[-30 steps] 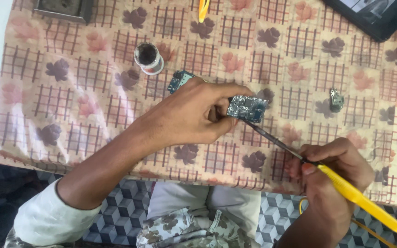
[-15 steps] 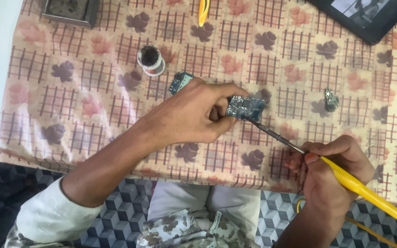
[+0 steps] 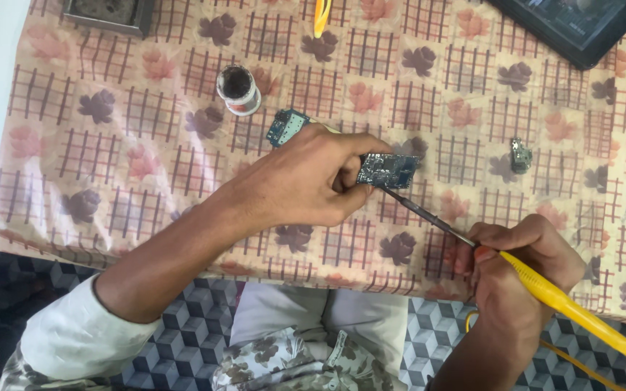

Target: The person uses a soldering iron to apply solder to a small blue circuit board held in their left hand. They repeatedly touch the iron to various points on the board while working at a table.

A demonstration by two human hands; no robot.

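Two hands busy: left hand [image 3: 306,181] grip pinches circuit board [image 3: 387,170]; right hand [image 3: 519,264] grip clenches soldering iron [image 3: 545,289], tip touching board edge.

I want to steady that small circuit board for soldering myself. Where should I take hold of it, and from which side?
Grip the circuit board by its left end, coming from the left, as the left hand does now. It is flat and narrow, and the soldering iron in the right hand reaches its lower right edge, so that side should probably stay free.
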